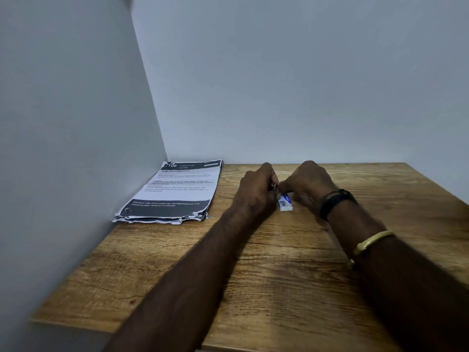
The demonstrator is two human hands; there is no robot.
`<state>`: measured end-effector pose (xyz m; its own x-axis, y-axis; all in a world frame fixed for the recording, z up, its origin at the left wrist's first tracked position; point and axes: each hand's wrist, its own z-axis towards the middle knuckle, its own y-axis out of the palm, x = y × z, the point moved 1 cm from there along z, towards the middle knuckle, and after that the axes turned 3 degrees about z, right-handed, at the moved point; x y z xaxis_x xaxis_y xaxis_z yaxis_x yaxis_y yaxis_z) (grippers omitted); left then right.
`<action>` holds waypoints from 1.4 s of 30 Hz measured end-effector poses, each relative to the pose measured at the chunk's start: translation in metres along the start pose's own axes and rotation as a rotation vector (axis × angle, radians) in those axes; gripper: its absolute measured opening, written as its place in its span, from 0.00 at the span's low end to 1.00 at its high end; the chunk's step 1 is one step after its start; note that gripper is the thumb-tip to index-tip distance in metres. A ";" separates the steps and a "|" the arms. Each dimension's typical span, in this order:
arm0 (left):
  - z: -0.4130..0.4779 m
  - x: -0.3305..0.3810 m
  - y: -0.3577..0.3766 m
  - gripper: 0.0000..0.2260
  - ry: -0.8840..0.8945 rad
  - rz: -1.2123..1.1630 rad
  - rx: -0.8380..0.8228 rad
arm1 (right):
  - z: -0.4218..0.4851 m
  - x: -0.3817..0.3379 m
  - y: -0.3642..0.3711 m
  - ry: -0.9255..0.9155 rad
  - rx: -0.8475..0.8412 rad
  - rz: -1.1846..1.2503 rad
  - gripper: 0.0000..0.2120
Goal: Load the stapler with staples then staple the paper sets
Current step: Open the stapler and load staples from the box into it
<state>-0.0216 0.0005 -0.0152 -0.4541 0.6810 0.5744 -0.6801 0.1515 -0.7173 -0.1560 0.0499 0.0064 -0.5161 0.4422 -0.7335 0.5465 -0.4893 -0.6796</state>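
Between both hands, mid-table near the back wall, sits the stapler (273,186): only a small shiny metal bit shows, rest is hidden by fingers, so can't tell if the tray is open. Left hand (256,191) is closed round it, looks like a firm wrap. Right hand (308,185) pinches narrow at the metal tip, prob. feeding or seating staples; no strip visible, so that's a guess.

Risks, as I judge them: strip goes in crooked or snaps under the pinch, since the work is blocked from view by the knuckles; loose staples drop on the wood grain & are hard to spot; spring pusher could snap back on a fingertip.

Just under the hands, touching the table, lies the staple box (285,201), white w/ blue print; a nudge from the right wrist could knock it & spill it.

Well apart, at the left wall corner, the paper stack (175,191): printed sheets, ragged near edges, not squared, so stapling as-is would bind them misaligned.
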 end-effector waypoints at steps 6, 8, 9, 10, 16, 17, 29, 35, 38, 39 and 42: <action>0.000 0.001 -0.001 0.15 -0.020 0.001 -0.012 | -0.004 -0.004 0.003 -0.049 0.069 -0.100 0.16; 0.000 0.001 -0.001 0.14 -0.021 0.007 -0.013 | -0.006 -0.005 0.004 -0.051 0.085 -0.124 0.18; -0.001 0.001 -0.001 0.14 -0.021 0.005 -0.012 | -0.006 -0.005 0.004 -0.053 0.091 -0.132 0.18; -0.001 0.001 -0.001 0.14 -0.023 -0.001 -0.012 | -0.006 -0.006 0.005 -0.054 0.091 -0.136 0.19; -0.003 0.002 0.000 0.12 -0.027 -0.006 -0.002 | -0.004 -0.004 0.006 -0.010 0.011 -0.055 0.15; -0.003 0.002 0.000 0.12 -0.028 -0.003 0.000 | -0.003 -0.003 0.006 -0.001 -0.003 -0.040 0.15; 0.001 -0.003 -0.004 0.14 -0.058 0.013 0.018 | 0.004 0.001 0.008 -0.028 -0.064 0.144 0.15; 0.003 -0.018 -0.013 0.13 -0.114 0.021 0.059 | 0.004 0.000 0.006 -0.136 0.090 0.224 0.11; 0.002 -0.025 -0.016 0.11 -0.151 0.041 0.079 | -0.002 0.001 0.009 -0.165 -0.045 0.312 0.05; 0.002 -0.027 -0.017 0.11 -0.157 0.050 0.086 | -0.004 0.001 0.011 -0.175 -0.104 0.318 0.05; 0.002 -0.032 -0.019 0.11 -0.168 0.061 0.119 | -0.011 0.000 0.016 -0.217 -0.242 0.310 0.06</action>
<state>0.0042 -0.0256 -0.0192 -0.5792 0.5555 0.5966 -0.7074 0.0212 -0.7065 -0.1400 0.0503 -0.0047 -0.4156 0.1217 -0.9014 0.8227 -0.3722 -0.4296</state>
